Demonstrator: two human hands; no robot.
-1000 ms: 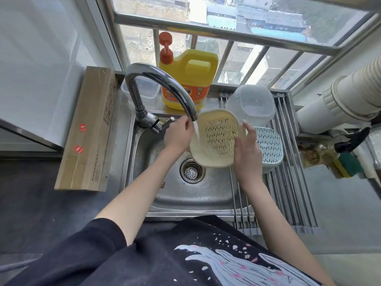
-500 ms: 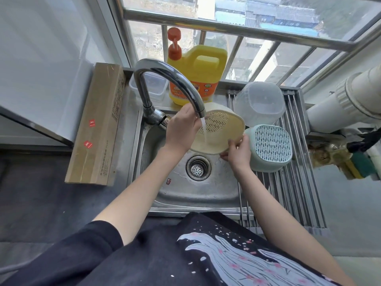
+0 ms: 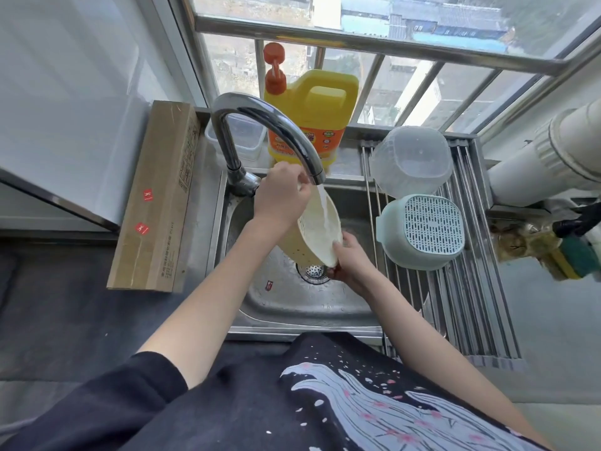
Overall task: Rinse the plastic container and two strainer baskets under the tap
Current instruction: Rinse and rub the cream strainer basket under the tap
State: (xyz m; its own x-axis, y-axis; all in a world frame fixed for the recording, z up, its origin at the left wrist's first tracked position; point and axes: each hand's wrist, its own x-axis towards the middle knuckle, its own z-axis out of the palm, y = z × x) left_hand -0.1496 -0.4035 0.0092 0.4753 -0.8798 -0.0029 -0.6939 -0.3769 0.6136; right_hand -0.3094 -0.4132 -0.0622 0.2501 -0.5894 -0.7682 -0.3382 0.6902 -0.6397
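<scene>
From the head view, the yellow basket [image 3: 317, 236] is held on edge over the sink [image 3: 292, 307], its long axis running from the tap [image 3: 260, 125] down toward the drain [image 3: 313, 271]. The left hand [image 3: 281, 198] pinches the upper rim just under the spout; the right hand [image 3: 353, 258] curls round the lower rim, fingers partly hidden beneath. Water falls straight onto the basket's inner face — so the hollow faces right and up, its slotted back toward the left forearm. Turning it to wet the other face would, I judge, pivot between the two grips, with the right hand nearer the rack.

The teal basket [image 3: 422, 231] lies upside down on the rack [image 3: 471, 304], well right of the sink, its slotted base upward. Just behind it, touching or nearly so, the clear container [image 3: 411, 161] also rests inverted — frosted, rounded, thin-walled. Both baskets are matte plastic with rounded corners and rows of short slots; wet, they will likely be slippery. The sink is dull steel, beaded with water.
</scene>
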